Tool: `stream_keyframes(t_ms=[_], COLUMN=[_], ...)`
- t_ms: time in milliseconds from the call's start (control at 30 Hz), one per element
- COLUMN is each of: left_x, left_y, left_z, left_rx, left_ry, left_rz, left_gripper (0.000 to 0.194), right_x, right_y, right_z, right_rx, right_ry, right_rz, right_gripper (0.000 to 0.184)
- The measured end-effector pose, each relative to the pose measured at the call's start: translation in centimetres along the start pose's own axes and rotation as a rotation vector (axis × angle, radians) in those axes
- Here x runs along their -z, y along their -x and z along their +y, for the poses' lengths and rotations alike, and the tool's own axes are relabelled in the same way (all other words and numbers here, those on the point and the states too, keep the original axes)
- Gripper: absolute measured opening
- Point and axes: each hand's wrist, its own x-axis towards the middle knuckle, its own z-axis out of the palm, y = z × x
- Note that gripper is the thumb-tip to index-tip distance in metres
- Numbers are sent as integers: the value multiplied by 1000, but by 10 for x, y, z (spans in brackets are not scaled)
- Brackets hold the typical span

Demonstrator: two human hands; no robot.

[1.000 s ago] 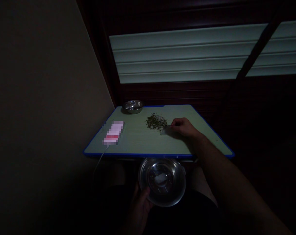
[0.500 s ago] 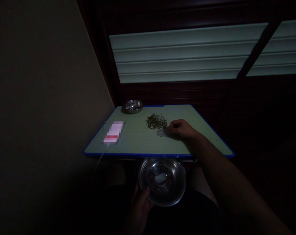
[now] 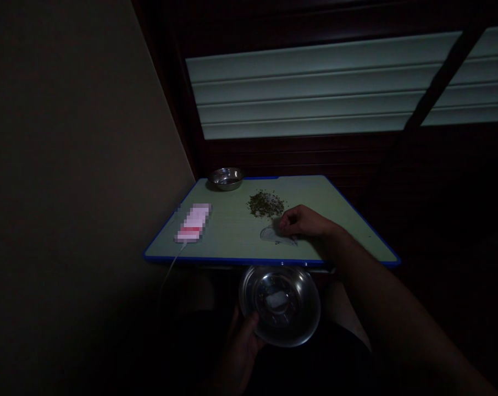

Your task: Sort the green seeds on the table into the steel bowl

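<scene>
My left hand (image 3: 244,335) grips the near left rim of a shiny metal bowl (image 3: 302,324), thumb over the edge, below the table's front edge. A pale patch, perhaps a reflection, shows on the bowl's bottom. Over the table my right hand (image 3: 300,221) has its fingers pinched at a clear, thin plastic piece (image 3: 269,235), whose exact kind I cannot make out. A few dark specks lie by this piece. Just beyond it spreads a loose heap of small greenish-brown grains (image 3: 265,203), with some whitish bits among them.
The pale folding table (image 3: 228,236) has a blue rim. A second metal bowl (image 3: 226,180) stands at its back left corner. On the left lies a phone (image 3: 194,223) with a white cable (image 3: 172,269). Behind is a dark wooden panel with pale slats (image 3: 302,91); a wall (image 3: 88,137) rises at left.
My right hand has drawn the clear plastic piece slightly nearer, away from the grains, and it now looks flatter to the table. The view has shifted slightly; my left hand keeps its grip on the bowl.
</scene>
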Motion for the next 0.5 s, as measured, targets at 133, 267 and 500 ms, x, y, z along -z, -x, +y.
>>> stream_keyframes(t_ms=[133,267,500], left_x=[0,0,1], left_y=[-3,-4,-3], left_z=[-1,0,0], left_rx=[12,20,10], left_ry=[-4,-16,-37], left_rz=[-12,-11,-44], left_gripper=[69,72,70], right_x=[0,8,12], right_y=[-1,2,11], right_z=[1,4,2], right_rx=[-8,-5,-21], right_ry=[7,1,32], right_rz=[-76,-100,-144], right_gripper=[30,37,33])
